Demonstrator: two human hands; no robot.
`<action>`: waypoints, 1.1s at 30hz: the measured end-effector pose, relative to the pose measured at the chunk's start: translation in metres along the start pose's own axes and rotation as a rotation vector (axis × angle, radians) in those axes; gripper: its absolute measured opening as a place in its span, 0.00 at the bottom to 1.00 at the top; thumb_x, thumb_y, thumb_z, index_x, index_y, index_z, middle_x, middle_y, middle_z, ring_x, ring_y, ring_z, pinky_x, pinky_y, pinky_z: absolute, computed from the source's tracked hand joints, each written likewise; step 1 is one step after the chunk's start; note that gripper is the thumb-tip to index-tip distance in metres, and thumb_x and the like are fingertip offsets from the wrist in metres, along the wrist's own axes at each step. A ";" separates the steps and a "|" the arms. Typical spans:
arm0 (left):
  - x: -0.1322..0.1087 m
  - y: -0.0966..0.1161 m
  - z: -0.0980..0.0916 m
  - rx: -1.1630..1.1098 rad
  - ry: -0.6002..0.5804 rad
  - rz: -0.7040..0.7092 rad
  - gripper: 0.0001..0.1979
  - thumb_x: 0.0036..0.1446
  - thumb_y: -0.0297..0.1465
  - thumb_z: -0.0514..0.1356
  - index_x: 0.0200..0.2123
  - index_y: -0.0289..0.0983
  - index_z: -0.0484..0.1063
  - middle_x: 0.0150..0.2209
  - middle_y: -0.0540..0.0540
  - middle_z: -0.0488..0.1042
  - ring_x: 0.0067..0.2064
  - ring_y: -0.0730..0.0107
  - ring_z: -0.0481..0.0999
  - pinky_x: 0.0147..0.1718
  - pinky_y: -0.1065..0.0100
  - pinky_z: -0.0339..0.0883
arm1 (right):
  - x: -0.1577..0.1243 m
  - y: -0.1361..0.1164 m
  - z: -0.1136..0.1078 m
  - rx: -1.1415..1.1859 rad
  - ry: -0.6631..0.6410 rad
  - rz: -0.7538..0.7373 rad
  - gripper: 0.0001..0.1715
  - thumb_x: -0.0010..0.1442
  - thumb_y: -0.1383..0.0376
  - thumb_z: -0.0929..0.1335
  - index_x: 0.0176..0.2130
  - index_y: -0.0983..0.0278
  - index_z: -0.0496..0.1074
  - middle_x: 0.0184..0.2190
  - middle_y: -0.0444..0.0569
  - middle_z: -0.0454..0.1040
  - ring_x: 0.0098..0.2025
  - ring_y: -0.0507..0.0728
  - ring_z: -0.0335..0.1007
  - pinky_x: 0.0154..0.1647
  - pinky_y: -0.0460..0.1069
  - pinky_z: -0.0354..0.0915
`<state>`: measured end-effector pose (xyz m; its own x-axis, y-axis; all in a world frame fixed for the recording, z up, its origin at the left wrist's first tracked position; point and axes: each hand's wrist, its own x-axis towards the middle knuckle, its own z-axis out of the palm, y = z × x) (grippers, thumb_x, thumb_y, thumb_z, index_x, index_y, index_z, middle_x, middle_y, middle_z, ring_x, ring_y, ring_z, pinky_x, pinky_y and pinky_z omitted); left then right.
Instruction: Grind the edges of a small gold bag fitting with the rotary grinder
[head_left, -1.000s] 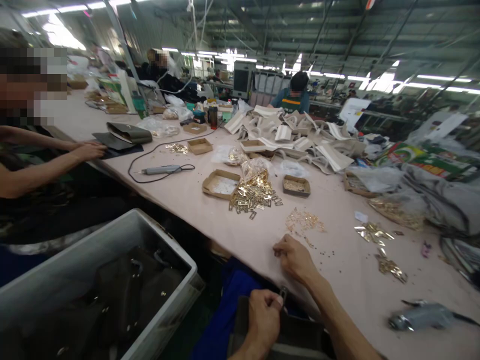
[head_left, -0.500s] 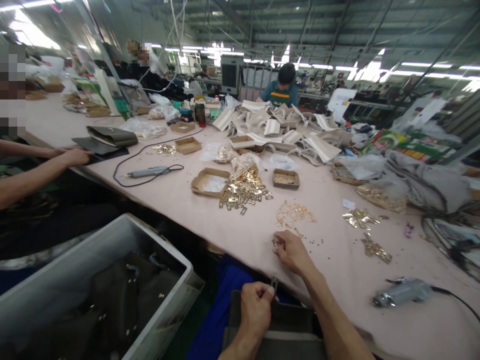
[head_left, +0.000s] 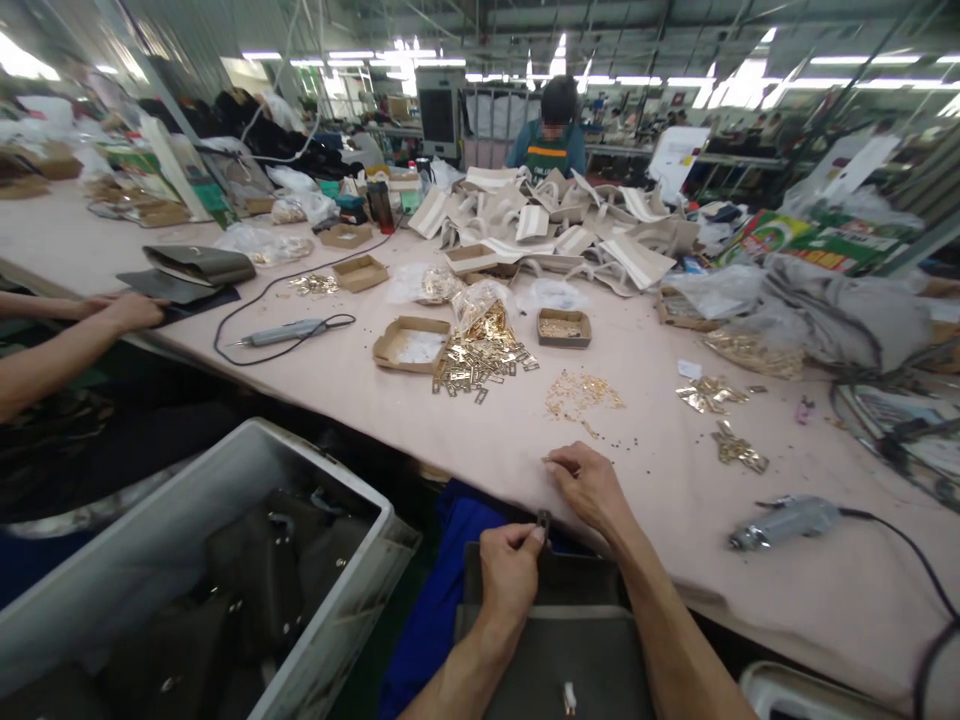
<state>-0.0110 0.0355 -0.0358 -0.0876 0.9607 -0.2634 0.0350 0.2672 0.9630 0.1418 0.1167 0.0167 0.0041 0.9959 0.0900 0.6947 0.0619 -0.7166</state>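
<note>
Apparently lining up hardware, I pinch a metal fitting [head_left: 543,519] in my left hand [head_left: 508,572] at the top edge of a dark panel [head_left: 562,650] before me. My right hand [head_left: 589,485], narrowed by the table [head_left: 472,445], seems to hold a tiny piece [head_left: 547,460]; the next move likely calls for careful alignment.

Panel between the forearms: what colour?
The panel is dark olive grey, best seen in the head view.

Strip lights [head_left: 865,60] glow (bright windows [head_left: 726,85] too).
</note>
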 end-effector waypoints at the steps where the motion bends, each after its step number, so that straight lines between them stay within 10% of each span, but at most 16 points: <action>1: -0.001 0.000 0.000 -0.015 0.003 0.006 0.11 0.55 0.33 0.63 0.28 0.34 0.85 0.26 0.44 0.83 0.30 0.58 0.79 0.30 0.66 0.64 | -0.009 0.000 -0.003 0.082 -0.006 0.007 0.10 0.62 0.63 0.68 0.37 0.63 0.80 0.35 0.50 0.78 0.38 0.58 0.74 0.42 0.50 0.68; 7: -0.003 0.003 0.001 -0.123 -0.022 0.057 0.12 0.56 0.30 0.64 0.40 0.36 0.86 0.34 0.43 0.86 0.36 0.57 0.82 0.36 0.65 0.70 | -0.065 0.004 0.004 0.630 0.006 0.218 0.24 0.59 0.54 0.74 0.50 0.65 0.77 0.31 0.48 0.77 0.26 0.54 0.71 0.24 0.47 0.67; 20: -0.005 0.007 0.001 -0.225 -0.115 -0.037 0.15 0.55 0.34 0.64 0.39 0.29 0.86 0.16 0.50 0.69 0.14 0.79 0.55 0.14 0.74 0.45 | -0.074 -0.007 0.020 0.705 -0.013 0.261 0.23 0.57 0.49 0.75 0.39 0.67 0.80 0.26 0.51 0.78 0.25 0.58 0.75 0.25 0.50 0.76; 33: -0.010 0.007 -0.002 -0.219 -0.131 -0.018 0.16 0.55 0.29 0.61 0.41 0.29 0.85 0.17 0.50 0.70 0.14 0.80 0.56 0.13 0.75 0.45 | -0.078 -0.002 0.023 0.641 -0.006 0.271 0.23 0.57 0.48 0.75 0.38 0.65 0.80 0.24 0.50 0.77 0.24 0.59 0.76 0.26 0.52 0.77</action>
<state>-0.0123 0.0278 -0.0268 0.0443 0.9613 -0.2719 -0.1836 0.2754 0.9436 0.1237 0.0400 -0.0045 0.1120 0.9819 -0.1525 0.1080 -0.1646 -0.9804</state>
